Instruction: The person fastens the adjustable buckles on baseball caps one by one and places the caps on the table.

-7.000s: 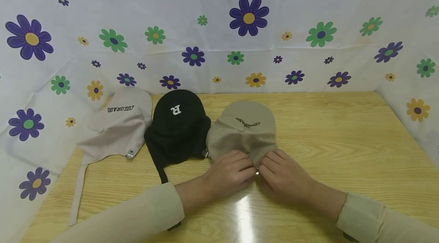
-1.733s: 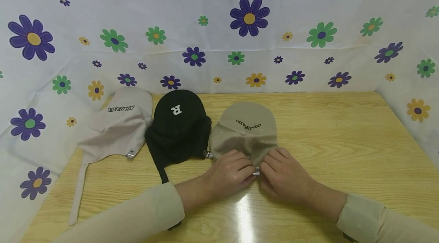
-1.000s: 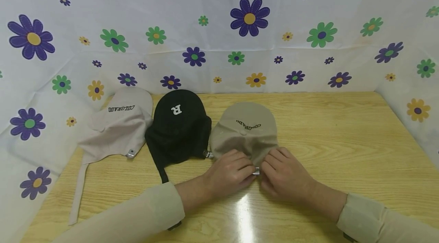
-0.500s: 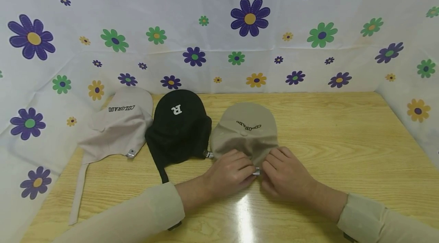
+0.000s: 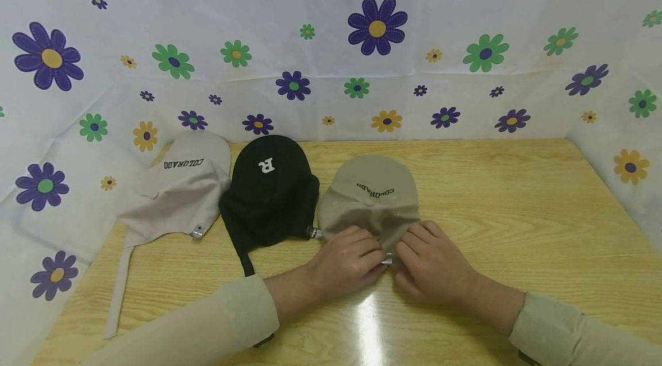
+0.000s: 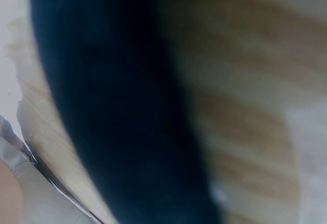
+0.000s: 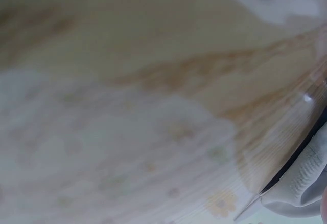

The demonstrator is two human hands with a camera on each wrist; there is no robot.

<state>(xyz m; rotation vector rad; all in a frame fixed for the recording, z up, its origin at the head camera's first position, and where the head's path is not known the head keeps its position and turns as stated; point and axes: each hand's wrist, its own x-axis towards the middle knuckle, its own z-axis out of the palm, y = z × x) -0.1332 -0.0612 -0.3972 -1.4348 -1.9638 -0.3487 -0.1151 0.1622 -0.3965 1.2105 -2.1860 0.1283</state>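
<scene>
In the head view a tan baseball cap (image 5: pixel 369 182) with dark COLORADO lettering lies on the table, its brim toward the back wall. Both hands are at its near edge. My left hand (image 5: pixel 346 259) has curled fingers and grips the cap's back next to a small metal buckle (image 5: pixel 387 258). Just right of the buckle, my right hand (image 5: pixel 431 262) pinches the same edge with curled fingers. The strap and most fingertips are hidden under the hands. Neither wrist view shows the grip; a blurred dark band (image 6: pixel 117 106) fills much of the left one.
To the left lie a black cap (image 5: pixel 274 193) with a white R and a pale pink cap (image 5: pixel 181 188), their straps hanging loose toward the near side. The wooden table (image 5: pixel 517 211) meets a flower-printed cloth (image 5: pixel 439 10) at the back and sides.
Compared with seven seconds ago, the tan cap sits slightly further right and more of the buckle shows. My right hand has crept a little rightward from it. The other caps stay put.
</scene>
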